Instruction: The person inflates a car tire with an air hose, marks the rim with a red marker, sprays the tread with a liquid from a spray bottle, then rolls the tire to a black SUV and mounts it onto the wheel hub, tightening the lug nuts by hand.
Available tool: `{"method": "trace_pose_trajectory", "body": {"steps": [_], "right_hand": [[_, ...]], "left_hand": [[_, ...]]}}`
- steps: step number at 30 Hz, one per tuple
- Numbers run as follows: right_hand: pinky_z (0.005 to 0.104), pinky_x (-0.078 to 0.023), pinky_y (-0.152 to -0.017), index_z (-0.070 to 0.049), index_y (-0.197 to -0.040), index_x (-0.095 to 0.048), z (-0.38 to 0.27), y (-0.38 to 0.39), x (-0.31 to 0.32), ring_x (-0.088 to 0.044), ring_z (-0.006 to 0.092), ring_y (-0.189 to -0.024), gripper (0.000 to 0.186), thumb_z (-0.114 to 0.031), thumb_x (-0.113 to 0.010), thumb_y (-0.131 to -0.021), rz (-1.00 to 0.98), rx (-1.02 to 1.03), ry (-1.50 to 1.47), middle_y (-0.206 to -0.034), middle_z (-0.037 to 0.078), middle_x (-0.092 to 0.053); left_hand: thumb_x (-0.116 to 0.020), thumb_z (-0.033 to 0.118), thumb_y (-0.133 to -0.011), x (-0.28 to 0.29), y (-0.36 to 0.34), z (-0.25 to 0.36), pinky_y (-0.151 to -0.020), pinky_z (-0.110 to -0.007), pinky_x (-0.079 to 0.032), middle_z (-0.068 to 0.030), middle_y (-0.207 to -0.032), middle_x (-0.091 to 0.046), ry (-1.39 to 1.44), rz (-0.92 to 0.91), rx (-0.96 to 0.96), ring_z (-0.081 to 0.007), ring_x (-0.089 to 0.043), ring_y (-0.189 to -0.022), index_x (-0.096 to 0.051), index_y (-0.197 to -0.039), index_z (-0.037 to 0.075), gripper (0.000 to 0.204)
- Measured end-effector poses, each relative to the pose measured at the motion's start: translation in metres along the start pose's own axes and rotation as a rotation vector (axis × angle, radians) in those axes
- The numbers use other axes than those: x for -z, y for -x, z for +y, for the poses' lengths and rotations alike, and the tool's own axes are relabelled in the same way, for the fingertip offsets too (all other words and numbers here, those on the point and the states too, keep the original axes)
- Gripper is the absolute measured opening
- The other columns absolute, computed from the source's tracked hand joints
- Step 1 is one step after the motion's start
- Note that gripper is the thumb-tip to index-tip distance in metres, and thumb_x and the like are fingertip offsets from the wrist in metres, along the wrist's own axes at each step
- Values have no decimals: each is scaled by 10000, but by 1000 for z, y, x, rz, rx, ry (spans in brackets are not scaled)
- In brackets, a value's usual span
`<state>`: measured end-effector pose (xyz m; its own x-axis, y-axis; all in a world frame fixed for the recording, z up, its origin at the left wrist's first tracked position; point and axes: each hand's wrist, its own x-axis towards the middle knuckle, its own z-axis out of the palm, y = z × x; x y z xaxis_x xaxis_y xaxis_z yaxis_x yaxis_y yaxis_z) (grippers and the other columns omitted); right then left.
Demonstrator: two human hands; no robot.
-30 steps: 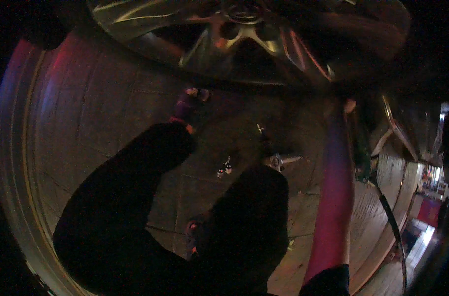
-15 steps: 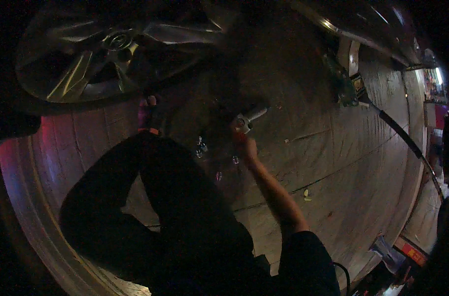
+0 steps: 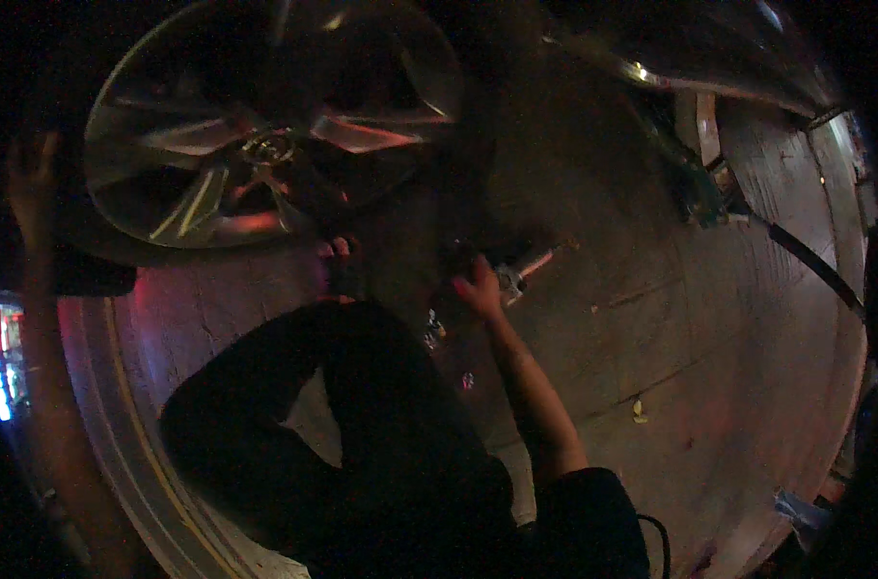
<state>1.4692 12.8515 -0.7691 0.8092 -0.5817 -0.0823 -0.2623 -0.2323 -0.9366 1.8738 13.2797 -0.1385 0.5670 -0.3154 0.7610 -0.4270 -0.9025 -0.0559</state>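
A large alloy car wheel [image 3: 268,147] with broad spokes stands at the upper left. Beside its dark tyre, at the far left, my left hand [image 3: 34,174] is raised, dim and blurred, its fingers apart with nothing seen in them. My right hand [image 3: 480,289] is low over the ground, thumb and fingers apart. Just right of it lies a silver metal tool with a rounded body [image 3: 512,280], pointing away to the right; its exact kind is too dark to tell. Small shiny pieces [image 3: 433,330], possibly wheel nuts, lie on the ground near my right knee.
A green floor jack [image 3: 701,198] with a long dark handle [image 3: 806,259] reaches under the car body [image 3: 748,58] at the upper right. A yellow leaf-like scrap [image 3: 639,412] is on the paving. My bent legs [image 3: 381,415] fill the lower middle.
My right hand has let go of the silver tool and moved left of it. My left hand has come into view beside the tyre. The view has shifted, so the wheel shows more fully.
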Motion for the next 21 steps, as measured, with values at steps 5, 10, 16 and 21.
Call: {"method": "trace_pose_trajectory", "body": {"steps": [5, 10, 16, 21], "right_hand": [[447, -552, -788, -63, -1088, -679, -29, -112, -52, -660, 350, -981, 544, -499, -720, -766, -257, -21, 769, -1064, 187, -682], [476, -547, -752, -87, -1068, -690, -61, -124, -78, -675, 351, -921, 448, -445, -709, -800, -345, 144, 612, -1034, 160, -700], [391, -499, -829, -66, -1070, -680, -112, -117, -97, -626, 248, -976, 386, -399, -686, -875, -275, -261, -505, -1061, 97, -675], [368, -478, -877, -47, -1193, -597, -274, -52, -93, -590, 244, -1050, 428, -383, -615, -928, -356, -217, -828, -1162, 123, -620]], "left_hand": [[-801, 290, -774, 20, 23, 88, -1109, -398, -345, -191, -1435, -455, 197, 123, -224, -307, -432, -1326, -433, -1429, 60, 786], [-858, 303, -690, 36, 29, 78, -1105, -417, -352, -187, -1394, -479, 176, 113, -195, -332, -424, -1321, -435, -1435, 101, 880], [-875, 309, -667, 32, 37, 157, -977, -403, -451, -175, -1261, -544, 53, 334, -76, -316, -509, -1198, -539, -1262, 80, 721], [-840, 253, -724, 57, 54, 170, -705, -382, -533, -121, -907, -673, 227, 28, 248, -270, -662, -817, -614, -1033, 54, 431]]}}
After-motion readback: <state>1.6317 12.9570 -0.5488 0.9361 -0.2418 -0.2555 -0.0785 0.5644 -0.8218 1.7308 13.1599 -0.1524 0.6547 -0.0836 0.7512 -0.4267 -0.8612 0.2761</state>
